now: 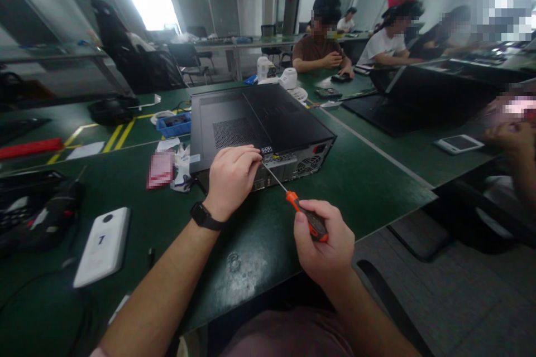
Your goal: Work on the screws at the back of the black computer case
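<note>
A black desktop computer case (268,117) lies flat on the green table, its rear panel with the fan grille facing me. In my right hand (329,240) is a screwdriver (295,199) with an orange and black handle. Its thin metal shaft points up and left to the rear edge of the case. My left hand (234,175), a black watch on its wrist, rests at that same edge. The left fingers are pressed together beside the screwdriver tip, and whatever they may pinch is hidden.
A white phone-like device (103,245) and a black tool with cables (46,212) lie at left. Beyond them are a blue tray (175,125) and a pink packet (161,169). Another phone (459,144) and a large black panel (377,109) are at right. Several people sit across the tables.
</note>
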The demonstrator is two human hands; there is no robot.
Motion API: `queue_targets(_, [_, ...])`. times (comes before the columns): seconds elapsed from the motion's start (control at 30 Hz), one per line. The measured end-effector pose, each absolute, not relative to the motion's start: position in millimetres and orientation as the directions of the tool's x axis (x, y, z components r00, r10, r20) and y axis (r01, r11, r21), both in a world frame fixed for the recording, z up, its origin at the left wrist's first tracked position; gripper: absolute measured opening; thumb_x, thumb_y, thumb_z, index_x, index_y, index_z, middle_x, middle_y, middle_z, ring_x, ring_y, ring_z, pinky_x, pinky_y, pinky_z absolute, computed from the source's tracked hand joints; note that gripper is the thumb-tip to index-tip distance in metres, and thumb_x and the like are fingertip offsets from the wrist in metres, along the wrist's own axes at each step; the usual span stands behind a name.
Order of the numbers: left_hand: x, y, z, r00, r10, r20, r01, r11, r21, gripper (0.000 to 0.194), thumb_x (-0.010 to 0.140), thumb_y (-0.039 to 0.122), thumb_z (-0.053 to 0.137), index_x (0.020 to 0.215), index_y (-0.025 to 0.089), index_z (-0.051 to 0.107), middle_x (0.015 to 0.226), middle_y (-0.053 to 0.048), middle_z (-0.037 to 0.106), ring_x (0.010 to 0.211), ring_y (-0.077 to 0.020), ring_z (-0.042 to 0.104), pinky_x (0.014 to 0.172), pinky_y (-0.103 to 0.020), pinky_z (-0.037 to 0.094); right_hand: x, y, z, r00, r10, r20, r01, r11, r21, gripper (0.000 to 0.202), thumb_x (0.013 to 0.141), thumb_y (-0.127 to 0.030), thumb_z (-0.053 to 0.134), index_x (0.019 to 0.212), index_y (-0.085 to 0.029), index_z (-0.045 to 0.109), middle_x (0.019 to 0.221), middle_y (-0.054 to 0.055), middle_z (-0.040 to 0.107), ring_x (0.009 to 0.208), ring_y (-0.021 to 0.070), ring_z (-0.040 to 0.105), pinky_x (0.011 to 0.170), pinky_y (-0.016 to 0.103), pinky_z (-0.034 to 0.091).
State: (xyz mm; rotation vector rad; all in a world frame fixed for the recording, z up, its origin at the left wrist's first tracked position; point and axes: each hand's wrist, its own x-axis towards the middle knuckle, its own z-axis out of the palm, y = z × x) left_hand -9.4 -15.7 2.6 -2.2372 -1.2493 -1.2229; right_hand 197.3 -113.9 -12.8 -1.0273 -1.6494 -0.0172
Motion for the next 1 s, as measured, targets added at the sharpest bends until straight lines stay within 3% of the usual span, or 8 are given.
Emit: queue_targets(1.0, [-7.9, -16.5, 3.4, 0.245, 0.587, 0.772, 0.810, -0.562, 0.170, 0.011, 0.100, 0.021, 0.063, 0.096, 0.023, 0.073, 0.111, -0.005, 0.082, 0.112, -0.0237, 0.075, 0.099, -0.044, 0.054, 195.5, -113.5, -14.7, 0.039, 0.614, 0.788, 0.640, 0.590, -0.492, 0.015, 0.094, -0.019, 0.063, 0.108, -0.023, 0.063, 0.087, 0.001, 0.074, 0.070, 0.0159, 0.072, 0.065, 0.029, 0.059])
